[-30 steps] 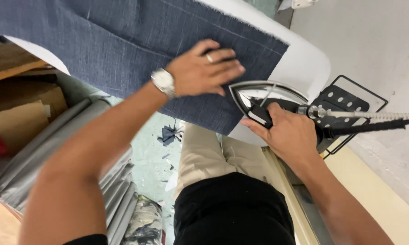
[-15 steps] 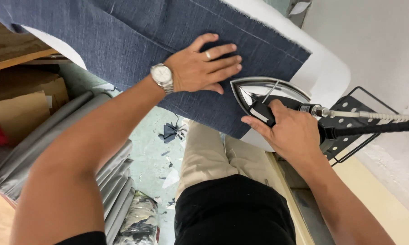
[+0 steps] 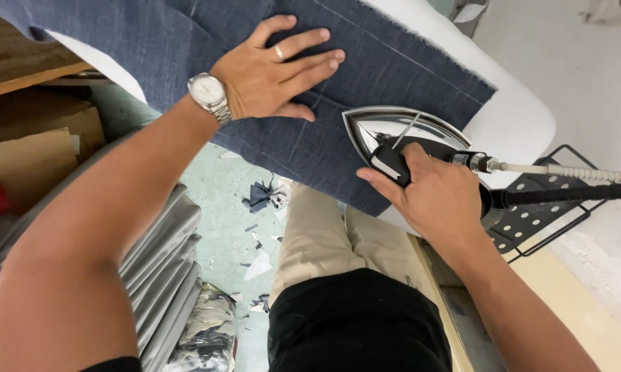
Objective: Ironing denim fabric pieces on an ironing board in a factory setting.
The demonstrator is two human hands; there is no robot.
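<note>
On a white padded ironing board [image 3: 513,117], the left hand [image 3: 276,72] presses flat, fingers spread, on one blue cloth [image 3: 152,34], beside the right hand [image 3: 434,196] gripping one steam iron [image 3: 393,131].

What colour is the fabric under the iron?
The fabric is dark blue, denim-like, with faint pale lines; the head view shows it best.

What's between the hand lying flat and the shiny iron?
Only blue denim cloth, seen in the head view. The left hand presses flat on it, and the right hand grips the iron.

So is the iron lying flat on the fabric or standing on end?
Flat: the iron rests soleplate-down on the blue fabric.
</note>
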